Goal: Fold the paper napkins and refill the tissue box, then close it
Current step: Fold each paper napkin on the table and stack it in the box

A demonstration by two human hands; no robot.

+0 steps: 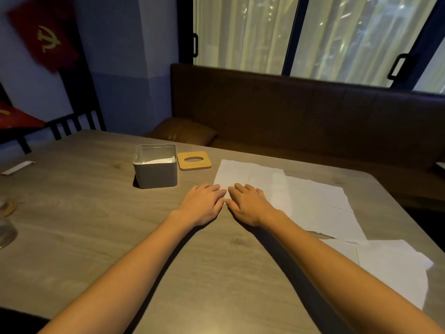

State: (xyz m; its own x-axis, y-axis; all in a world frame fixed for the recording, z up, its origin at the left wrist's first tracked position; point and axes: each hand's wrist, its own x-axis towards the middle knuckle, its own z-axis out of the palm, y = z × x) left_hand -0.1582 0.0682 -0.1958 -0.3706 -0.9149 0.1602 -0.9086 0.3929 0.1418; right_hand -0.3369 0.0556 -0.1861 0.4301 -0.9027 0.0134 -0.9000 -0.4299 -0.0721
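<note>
Several white paper napkins lie spread out on the right half of the wooden table [96, 225]. The farthest napkin [250, 172] lies just beyond my hands. My left hand [203, 204] and my right hand [249, 203] lie flat side by side, fingers straight, their fingertips on that napkin's near left edge. The grey tissue box [155, 174] stands open to the left of the napkin, with white tissue inside. Its wooden lid [194, 160], with an oval slot, lies flat on the table right behind the box's right side.
More napkins [320, 203] and another napkin [397, 268] extend toward the table's right edge. A glass [6, 227] stands at the left edge and a wrapped packet [16, 168] lies far left. A brown bench [289, 112] runs behind the table.
</note>
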